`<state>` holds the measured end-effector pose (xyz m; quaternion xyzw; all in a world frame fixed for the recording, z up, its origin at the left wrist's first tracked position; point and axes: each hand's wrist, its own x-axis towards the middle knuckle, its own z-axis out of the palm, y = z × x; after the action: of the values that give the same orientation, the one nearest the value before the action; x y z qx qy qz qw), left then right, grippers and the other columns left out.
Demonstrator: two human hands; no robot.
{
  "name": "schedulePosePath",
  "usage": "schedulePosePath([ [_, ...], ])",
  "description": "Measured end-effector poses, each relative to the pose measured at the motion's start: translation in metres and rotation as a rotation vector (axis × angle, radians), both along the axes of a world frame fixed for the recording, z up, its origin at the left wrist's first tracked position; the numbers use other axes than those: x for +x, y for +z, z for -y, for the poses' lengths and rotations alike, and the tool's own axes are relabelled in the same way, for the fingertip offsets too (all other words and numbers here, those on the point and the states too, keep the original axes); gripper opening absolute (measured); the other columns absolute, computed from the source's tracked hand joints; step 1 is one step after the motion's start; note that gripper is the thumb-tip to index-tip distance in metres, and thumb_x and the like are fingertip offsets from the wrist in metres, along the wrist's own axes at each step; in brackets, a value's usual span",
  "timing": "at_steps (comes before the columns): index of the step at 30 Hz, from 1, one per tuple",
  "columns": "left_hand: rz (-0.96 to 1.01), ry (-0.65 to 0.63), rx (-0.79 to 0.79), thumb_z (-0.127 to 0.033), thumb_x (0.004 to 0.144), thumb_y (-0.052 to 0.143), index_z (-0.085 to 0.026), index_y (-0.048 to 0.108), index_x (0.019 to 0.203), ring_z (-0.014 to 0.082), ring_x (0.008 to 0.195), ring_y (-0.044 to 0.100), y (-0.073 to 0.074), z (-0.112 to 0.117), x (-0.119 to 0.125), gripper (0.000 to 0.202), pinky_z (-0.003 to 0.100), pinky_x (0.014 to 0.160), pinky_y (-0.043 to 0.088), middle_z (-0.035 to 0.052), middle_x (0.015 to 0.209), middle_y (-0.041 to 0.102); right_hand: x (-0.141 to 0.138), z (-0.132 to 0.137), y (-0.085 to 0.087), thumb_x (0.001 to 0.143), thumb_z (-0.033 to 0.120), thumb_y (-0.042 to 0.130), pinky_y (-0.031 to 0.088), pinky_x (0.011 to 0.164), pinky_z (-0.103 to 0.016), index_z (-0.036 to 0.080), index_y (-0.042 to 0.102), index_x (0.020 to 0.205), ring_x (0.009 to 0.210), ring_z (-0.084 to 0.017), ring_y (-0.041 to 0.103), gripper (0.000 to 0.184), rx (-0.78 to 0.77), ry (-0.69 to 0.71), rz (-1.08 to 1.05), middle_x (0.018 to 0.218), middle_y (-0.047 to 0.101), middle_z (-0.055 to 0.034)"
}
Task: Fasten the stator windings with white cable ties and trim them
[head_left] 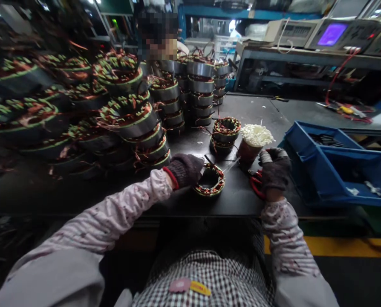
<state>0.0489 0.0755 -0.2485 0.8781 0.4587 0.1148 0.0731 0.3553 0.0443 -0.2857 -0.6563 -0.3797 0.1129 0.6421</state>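
My left hand, in a dark fingerless-looking glove, is closed at the left rim of a small wire-wound stator ring, which lies on the table. A black sleeve end sticks up from the ring, and thin whitish strands run from it toward the right. My right hand, gloved with pale fingertips, is raised with its fingers curled; what they pinch is too small to make out. Red handles of a cutting tool show against its left side, partly hidden by the hand. Just beyond stands a reddish-brown cup packed with white thin pieces.
Stacked large stators crowd the left, with more stacks behind. Two small stators stand beyond the ring. Blue bins sit at right. A person is across the table; instruments stand on a shelf.
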Motion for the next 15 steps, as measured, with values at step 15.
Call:
schedulePosePath([
  [15, 0.400, -0.068, 0.015, -0.040, 0.097, 0.092, -0.025, 0.078, 0.151, 0.0298, 0.116, 0.083, 0.016, 0.091, -0.007, 0.058, 0.040, 0.107, 0.067, 0.0088, 0.134, 0.086, -0.005, -0.004, 0.006, 0.103, 0.031, 0.074, 0.055, 0.069, -0.034, 0.005, 0.087, 0.129, 0.079, -0.019, 0.076, 0.040, 0.033, 0.026, -0.085, 0.115, 0.088, -0.0208],
])
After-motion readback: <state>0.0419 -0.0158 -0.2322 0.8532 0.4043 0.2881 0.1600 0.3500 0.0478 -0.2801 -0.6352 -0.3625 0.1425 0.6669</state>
